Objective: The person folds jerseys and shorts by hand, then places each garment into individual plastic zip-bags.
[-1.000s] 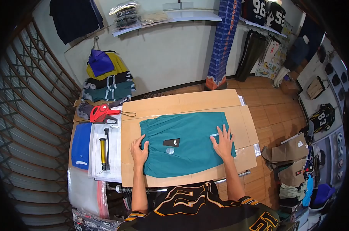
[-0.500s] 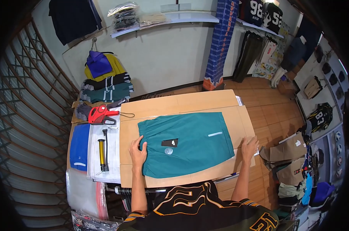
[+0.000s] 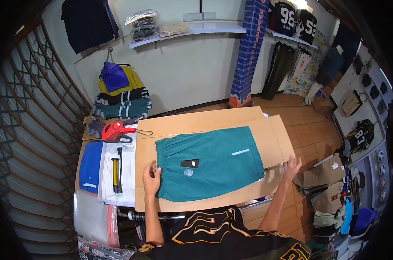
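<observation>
Teal shorts (image 3: 213, 160) lie flat on a cardboard sheet (image 3: 196, 120), with the waistband to the left and a black tag and clear round sticker near it. My left hand (image 3: 151, 177) is at the waistband's left edge, fingers bent and a little apart, holding nothing that shows. On the right, my right hand (image 3: 291, 167) is at the lower corner of a raised cardboard flap (image 3: 278, 141), fingers partly curled around its edge. The hem of the shorts lies left of that flap.
Left of the cardboard are a red tape dispenser (image 3: 115, 131), a yellow hand pump (image 3: 115, 173), folded blue shorts (image 3: 91, 164) and clear plastic bags (image 3: 92, 214). Stacked clothes (image 3: 122, 102) stand behind. Brown packages (image 3: 324, 171) lie at the right.
My right hand has moved right, and the cardboard flap under it has shifted right and lifted. My left hand has drawn slightly left off the waistband. The view has shifted a little.
</observation>
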Available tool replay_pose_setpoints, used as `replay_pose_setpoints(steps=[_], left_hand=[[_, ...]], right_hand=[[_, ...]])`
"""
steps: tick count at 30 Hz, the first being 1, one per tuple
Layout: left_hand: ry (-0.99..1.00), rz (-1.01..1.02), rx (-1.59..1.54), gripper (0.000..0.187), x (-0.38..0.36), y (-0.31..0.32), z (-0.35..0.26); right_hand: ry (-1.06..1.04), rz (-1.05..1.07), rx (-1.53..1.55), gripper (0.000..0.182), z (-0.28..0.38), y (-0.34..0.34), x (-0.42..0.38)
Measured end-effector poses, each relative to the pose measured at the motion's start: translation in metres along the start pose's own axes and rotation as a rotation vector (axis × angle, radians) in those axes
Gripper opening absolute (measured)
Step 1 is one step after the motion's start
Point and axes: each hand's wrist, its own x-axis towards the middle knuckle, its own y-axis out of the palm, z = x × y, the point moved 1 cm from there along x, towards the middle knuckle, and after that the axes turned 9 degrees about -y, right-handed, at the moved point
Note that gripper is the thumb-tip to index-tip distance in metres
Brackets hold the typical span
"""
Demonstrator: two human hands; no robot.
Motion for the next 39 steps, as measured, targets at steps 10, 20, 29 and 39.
replay_pose_setpoints(steps=[10, 20, 29, 39], left_hand=[[-0.090, -0.230, -0.027, 0.032, -0.057, -0.038, 0.003], [-0.068, -0.401, 0.038, 0.025, -0.089, -0.049, 0.016], [-0.006, -0.513, 0.113, 0.015, -0.093, -0.044, 0.022], [0.024, -0.470, 0.141, 0.018, -0.092, -0.045, 0.032]], right_hand=[[0.582, 0.494, 0.843, 0.087, 0.059, 0.063, -0.089], [0.398, 1.202, 0.252, 0.077, 0.021, 0.124, -0.194], [-0.612, 1.425, -0.532, 0.059, 0.010, 0.139, -0.258], [-0.769, 1.309, -0.341, 0.049, 0.010, 0.148, -0.263]])
